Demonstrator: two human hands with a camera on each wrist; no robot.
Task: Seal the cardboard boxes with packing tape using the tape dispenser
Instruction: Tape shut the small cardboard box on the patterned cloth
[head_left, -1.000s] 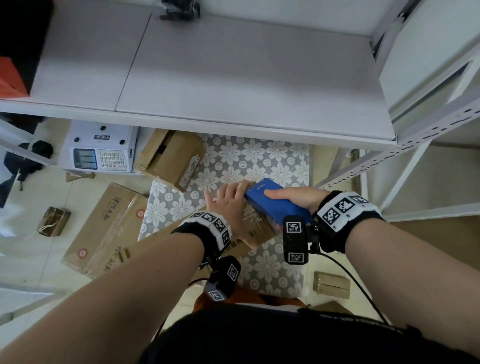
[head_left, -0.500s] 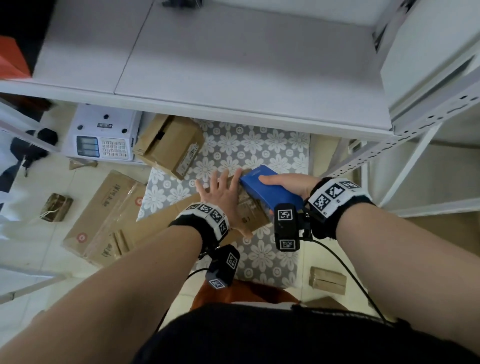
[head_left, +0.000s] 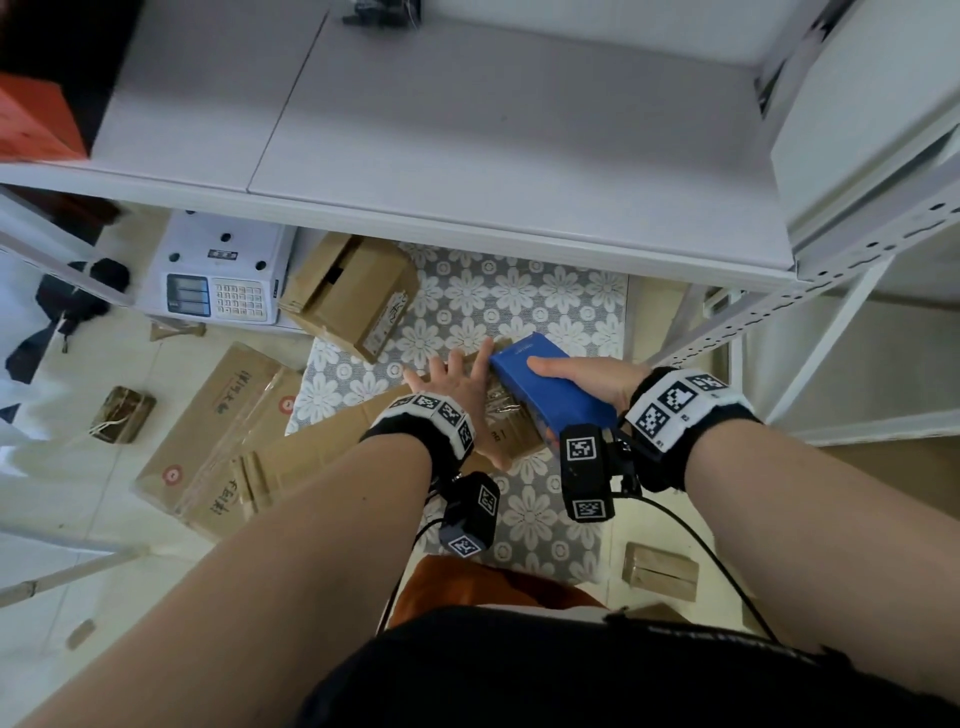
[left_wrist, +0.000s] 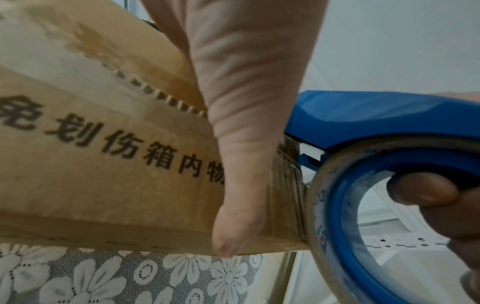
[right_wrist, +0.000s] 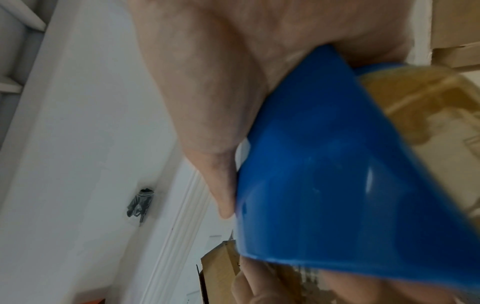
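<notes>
One small brown cardboard box (head_left: 511, 423) being pressed by left hand (head_left: 460, 387), fingers spread flat. One blue plastic tape dispenser (head_left: 548, 387) being gripped by right hand (head_left: 597, 376), fingers curled round it.

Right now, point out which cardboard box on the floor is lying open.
The tilted box beside the white scale, on the floral mat's far left corner: its flaps gape, showing a dark inside. The others look shut or flattened.

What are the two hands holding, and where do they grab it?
The right hand grips the blue tape dispenser, thumb on top, fingers through its roll. The left hand only presses flat on the cardboard box.
</notes>
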